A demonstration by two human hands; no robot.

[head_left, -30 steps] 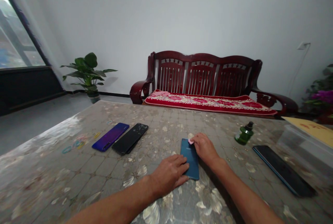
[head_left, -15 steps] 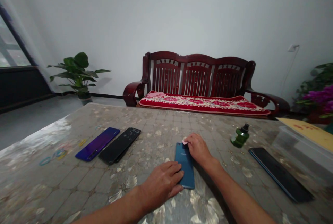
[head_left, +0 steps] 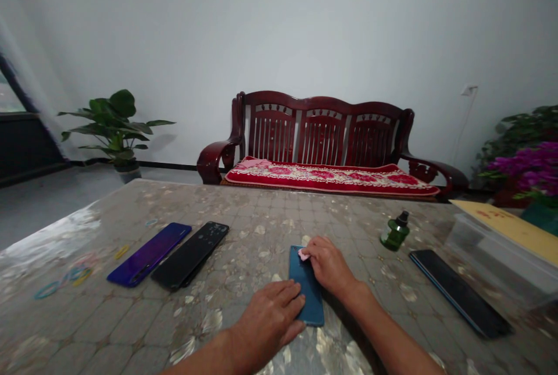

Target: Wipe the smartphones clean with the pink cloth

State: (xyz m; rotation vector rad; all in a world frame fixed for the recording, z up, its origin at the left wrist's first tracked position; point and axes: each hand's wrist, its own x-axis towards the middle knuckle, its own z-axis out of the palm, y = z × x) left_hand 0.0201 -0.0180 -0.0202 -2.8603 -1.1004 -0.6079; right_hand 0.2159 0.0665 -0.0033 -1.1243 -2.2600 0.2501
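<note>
Resting flat left hand (head_left: pixel 271 312) on blue phone (head_left: pixel 313 305), pinching pink scrap (head_left: pixel 302 254) there with right hand (head_left: pixel 326 261)! Right of phone: green bottle (head_left: pixel 394 234), clear yellow-topped box (head_left: pixel 488 259), contents indistinct.

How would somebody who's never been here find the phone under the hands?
Look at the patterned table in front of the dark red wooden bench. On its near side, find the left hand and the right hand pinching a pink scrap. Under them, partly covered, lies the blue phone, the only one touched.
</note>
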